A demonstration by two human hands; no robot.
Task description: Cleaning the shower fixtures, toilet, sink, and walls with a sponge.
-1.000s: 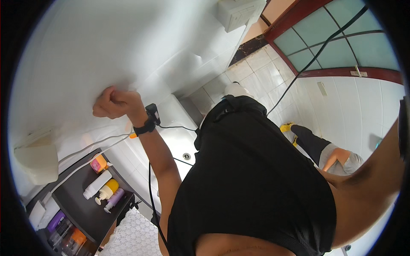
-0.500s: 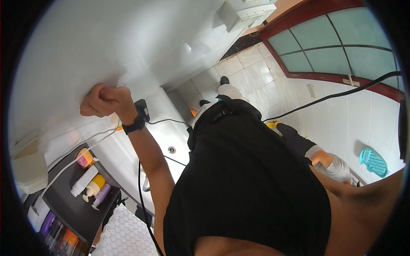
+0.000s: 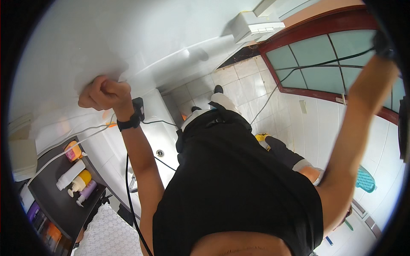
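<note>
My left hand [image 3: 104, 93] is curled closed against the glossy white wall [image 3: 64, 55]. Whatever its fingers hold, if anything, is hidden. A black band [image 3: 128, 123] circles that wrist, and a small black box [image 3: 138, 109] sits beside it with a black cable running off. My right forearm [image 3: 369, 89] is raised at the far right, blurred. Its wrist carries a dark band [image 3: 384, 45], and the hand beyond lies outside the picture. Below my left forearm is a white basin [image 3: 168, 136] with a round drain [image 3: 160, 152].
A dark shelf [image 3: 49, 179] at the left holds several bottles, including a yellow-topped pump bottle [image 3: 81, 180]. A red-framed glass door [image 3: 316, 53] stands at the upper right. Another person's dark-clothed limb [image 3: 284, 150] shows beside me. A teal plastic item [image 3: 365, 179] rests behind my right arm.
My right forearm has come up into view at the far right. My left hand stays curled at the wall. The view has shifted slightly, and the door cable hangs differently.
</note>
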